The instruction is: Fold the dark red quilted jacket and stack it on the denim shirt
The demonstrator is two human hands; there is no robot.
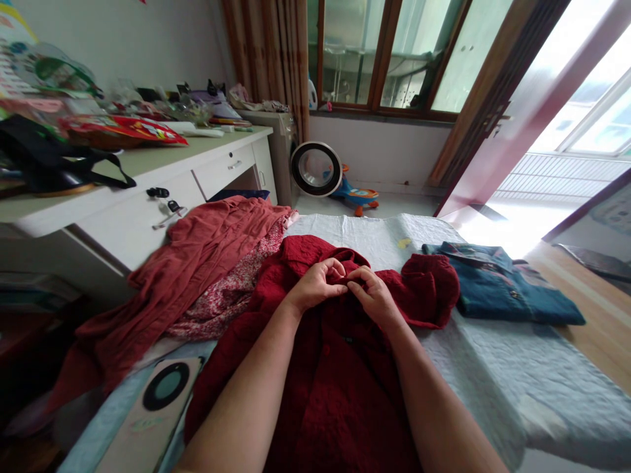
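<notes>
A dark red button-up garment (325, 394) with sleeves lies spread on the bed in front of me, a sleeve (432, 289) bunched at its right. Near its upper edge, my left hand (320, 284) pinches the cloth between thumb and fingers. Close beside it, my right hand (371, 290) grips the same part, fingertips almost touching the left ones. Buttons show down the front below my hands. What exactly sits between the fingertips is too small to make out.
Rust-red clothing (197, 243) and a floral cloth (227, 295) lie left; folded jeans (513, 289) lie right. A beige, phone-like object (148, 427) rests at lower left. Behind are a cluttered desk (207, 157), a washing machine with its round door (316, 169) ajar, and a ride-on toy (357, 196).
</notes>
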